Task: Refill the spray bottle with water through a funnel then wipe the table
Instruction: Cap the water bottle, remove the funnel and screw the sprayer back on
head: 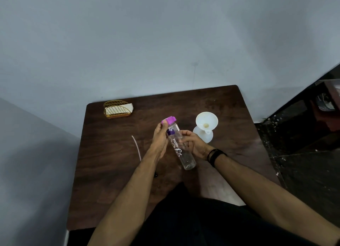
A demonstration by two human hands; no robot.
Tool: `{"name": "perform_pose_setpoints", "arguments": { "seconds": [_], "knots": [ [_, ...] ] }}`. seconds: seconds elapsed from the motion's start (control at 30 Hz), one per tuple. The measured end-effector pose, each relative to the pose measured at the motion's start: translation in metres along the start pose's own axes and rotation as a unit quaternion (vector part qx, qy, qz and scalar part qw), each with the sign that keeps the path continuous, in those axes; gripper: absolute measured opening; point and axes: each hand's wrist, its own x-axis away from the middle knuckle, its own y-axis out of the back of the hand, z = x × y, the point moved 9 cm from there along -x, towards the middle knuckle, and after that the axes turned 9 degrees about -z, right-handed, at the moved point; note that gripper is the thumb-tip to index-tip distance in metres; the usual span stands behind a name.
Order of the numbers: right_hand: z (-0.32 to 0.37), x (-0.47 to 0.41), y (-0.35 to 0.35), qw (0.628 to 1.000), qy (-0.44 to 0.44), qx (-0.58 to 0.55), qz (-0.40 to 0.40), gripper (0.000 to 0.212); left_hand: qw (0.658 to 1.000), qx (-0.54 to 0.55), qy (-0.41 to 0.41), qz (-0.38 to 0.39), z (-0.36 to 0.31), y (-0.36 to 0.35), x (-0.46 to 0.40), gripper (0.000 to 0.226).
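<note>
A clear plastic water bottle (181,150) with a purple cap (170,120) and white lettering is held tilted above the dark wooden table (114,163). My right hand (195,144) grips its body from the right side. My left hand (161,137) has its fingertips closed on the purple cap. To the right, a white funnel (207,121) sits in the neck of a white translucent bottle (203,135) standing on the table. A thin pale tube (136,147) lies on the table left of my hands.
A gold wire holder with white napkins (117,109) stands at the table's far left corner. A grey wall runs behind the table. Dark speckled floor and a cluttered dark area (312,117) lie to the right. My dark-clothed lap is at the near edge.
</note>
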Motion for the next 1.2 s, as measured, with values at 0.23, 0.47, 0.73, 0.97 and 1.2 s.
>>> {"name": "perform_pose_setpoints", "arguments": {
  "seconds": [0.23, 0.47, 0.73, 0.97, 1.2],
  "knots": [
    [-0.009, 0.005, 0.053, 0.995, 0.011, 0.061, -0.084, 0.047, 0.987, -0.095, -0.105, -0.081, -0.01, 0.002, -0.01, 0.047],
    [-0.001, 0.021, 0.149, 0.93, 0.055, 0.131, -0.339, 0.009, 0.944, -0.252, -0.194, -0.084, -0.002, -0.007, -0.007, 0.047],
    [0.077, 0.033, 0.138, 0.916, 0.206, 0.04, -0.343, 0.035, 0.938, -0.281, -0.202, -0.037, 0.006, -0.026, 0.01, 0.061],
    [0.07, 0.033, 0.112, 0.929, 0.271, 0.17, -0.186, 0.07, 0.929, -0.269, -0.241, -0.08, -0.003, -0.025, 0.017, 0.057],
    [0.074, 0.034, 0.109, 0.862, 0.336, 0.294, -0.241, 0.071, 0.926, -0.265, -0.26, -0.071, -0.009, -0.032, 0.019, 0.061]
  ]
}}
